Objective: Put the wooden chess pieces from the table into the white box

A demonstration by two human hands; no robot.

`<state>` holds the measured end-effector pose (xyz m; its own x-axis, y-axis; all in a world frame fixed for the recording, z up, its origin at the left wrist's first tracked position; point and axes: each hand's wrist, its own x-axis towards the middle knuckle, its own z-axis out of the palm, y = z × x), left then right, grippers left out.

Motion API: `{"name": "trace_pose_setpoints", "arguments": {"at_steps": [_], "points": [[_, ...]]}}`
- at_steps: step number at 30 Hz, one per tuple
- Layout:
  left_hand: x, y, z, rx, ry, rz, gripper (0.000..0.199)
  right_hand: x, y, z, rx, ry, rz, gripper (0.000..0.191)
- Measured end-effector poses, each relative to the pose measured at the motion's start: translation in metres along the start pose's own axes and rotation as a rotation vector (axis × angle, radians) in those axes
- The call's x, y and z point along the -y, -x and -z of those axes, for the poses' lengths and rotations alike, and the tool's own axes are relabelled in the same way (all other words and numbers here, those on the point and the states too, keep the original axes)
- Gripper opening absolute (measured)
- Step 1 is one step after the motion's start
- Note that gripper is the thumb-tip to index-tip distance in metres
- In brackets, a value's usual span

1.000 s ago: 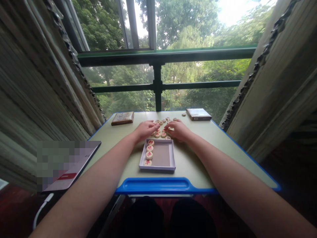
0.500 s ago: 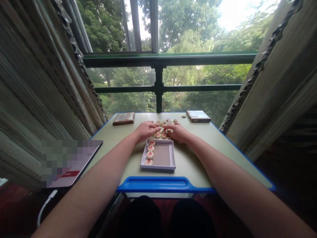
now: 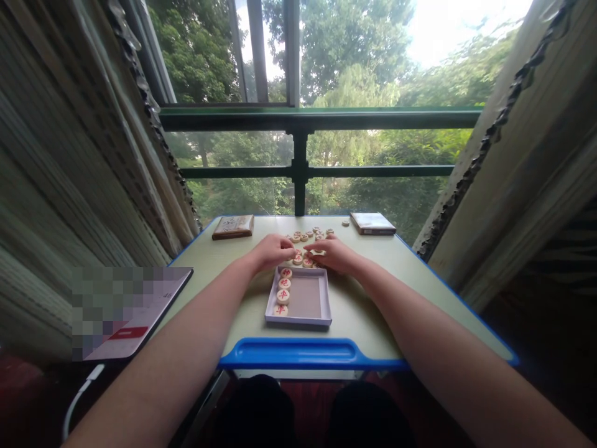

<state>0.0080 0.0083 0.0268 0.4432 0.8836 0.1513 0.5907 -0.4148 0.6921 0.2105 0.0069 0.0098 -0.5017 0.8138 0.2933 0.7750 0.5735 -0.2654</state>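
Note:
Over a loose cluster of round wooden Chinese chess pieces (image 3: pixel 298 259), my left hand (image 3: pixel 273 251) is closed, thumb and fingers bent together at the cluster's left side. What lies between its fingertips, if anything, is hidden. From the other side my right hand (image 3: pixel 333 254) reaches in, fingers stretched out and apart, the tips beside the pieces. Nearer to me is a shallow white box tray (image 3: pixel 298 322). Along its left wall a column of several chess pieces (image 3: pixel 283 297) with red characters lies face up.
A brown patterned box (image 3: pixel 233 226) lies at the table's back left, a pale flat box (image 3: pixel 372 223) at the back right. One chess piece (image 3: pixel 346 223) sits apart near it. A laptop-like device (image 3: pixel 135 336) with a white cable (image 3: pixel 84 392) is at the left. The table (image 3: pixel 420 311) has a blue rim.
My left hand's fingers have drawn in from a spread pose, its thumb now lower. My right hand's fingers have shifted slightly among the pieces. The box tray's pieces are the same.

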Motion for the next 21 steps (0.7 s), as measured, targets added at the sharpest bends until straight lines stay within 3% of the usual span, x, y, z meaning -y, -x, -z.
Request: {"name": "trace_pose_setpoints", "arguments": {"at_steps": [3, 10, 14, 21], "points": [[-0.003, 0.001, 0.003, 0.073, 0.042, 0.022, 0.022, 0.0, 0.0, 0.002, 0.038, -0.021, 0.064, 0.02], [-0.013, 0.009, 0.009, 0.23, 0.16, 0.035, 0.025, -0.005, 0.001, 0.006, -0.031, 0.039, 0.015, 0.025], [-0.015, 0.011, 0.009, 0.289, 0.059, 0.06, 0.024, -0.007, 0.001, 0.007, -0.077, 0.025, -0.02, 0.015], [-0.013, 0.012, 0.013, 0.355, -0.05, 0.087, 0.035, 0.001, 0.007, 0.012, -0.187, -0.081, -0.053, 0.019]]}}
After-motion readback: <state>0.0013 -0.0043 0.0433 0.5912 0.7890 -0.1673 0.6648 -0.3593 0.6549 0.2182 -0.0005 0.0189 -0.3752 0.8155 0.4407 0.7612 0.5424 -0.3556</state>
